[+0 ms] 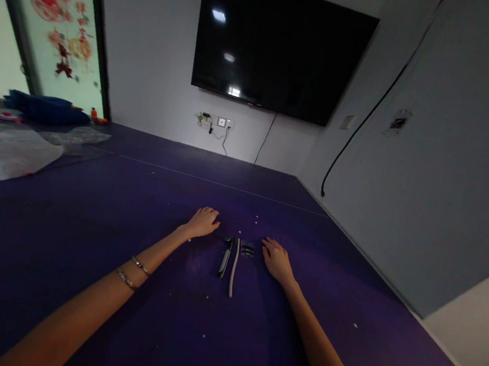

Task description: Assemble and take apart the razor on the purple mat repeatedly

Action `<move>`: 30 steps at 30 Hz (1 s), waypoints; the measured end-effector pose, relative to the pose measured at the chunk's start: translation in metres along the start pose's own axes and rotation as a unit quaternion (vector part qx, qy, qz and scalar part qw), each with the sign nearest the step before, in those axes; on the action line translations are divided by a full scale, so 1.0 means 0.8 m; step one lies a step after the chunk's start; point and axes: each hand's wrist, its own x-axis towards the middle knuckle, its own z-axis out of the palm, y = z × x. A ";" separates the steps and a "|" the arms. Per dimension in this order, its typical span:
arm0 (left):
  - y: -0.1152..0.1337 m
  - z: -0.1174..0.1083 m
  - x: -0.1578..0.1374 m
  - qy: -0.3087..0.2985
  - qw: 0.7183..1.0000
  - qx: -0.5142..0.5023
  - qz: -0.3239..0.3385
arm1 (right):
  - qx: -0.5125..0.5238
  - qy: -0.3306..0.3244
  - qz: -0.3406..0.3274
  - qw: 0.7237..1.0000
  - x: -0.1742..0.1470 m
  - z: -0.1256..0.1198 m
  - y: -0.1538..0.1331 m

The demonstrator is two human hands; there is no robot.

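Left hand [204,221], right hand [277,260] seemingly empty, fingers loosely open; pale tube [234,268] between, inside right edge of surface [349,281], likely light, bendable; grip mid-length

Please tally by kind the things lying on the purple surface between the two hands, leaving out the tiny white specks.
Dark-and-grey tool: 1
Pale cord-like strip: 1
Small clear packet with dark contents, too small to count: 1
Total: 3
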 end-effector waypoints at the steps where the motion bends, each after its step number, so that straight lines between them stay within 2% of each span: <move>1: -0.004 0.004 -0.004 -0.005 1.000 0.006 -0.010 | -0.003 0.000 0.002 1.000 0.000 0.000 0.000; 5: -0.025 0.015 -0.023 -0.007 0.998 0.022 -0.058 | -0.011 0.001 0.003 1.000 0.001 -0.001 -0.002; 12: -0.052 0.031 -0.051 -0.023 0.997 0.019 -0.070 | -0.026 0.004 -0.001 1.000 0.000 -0.001 -0.003; 18: -0.055 0.037 -0.057 -0.023 0.997 0.014 -0.074 | -0.028 0.003 -0.006 1.000 -0.001 -0.001 -0.004; 30: -0.052 0.032 -0.059 -0.016 0.998 0.005 -0.061 | -0.021 -0.004 -0.012 1.000 0.000 -0.003 -0.001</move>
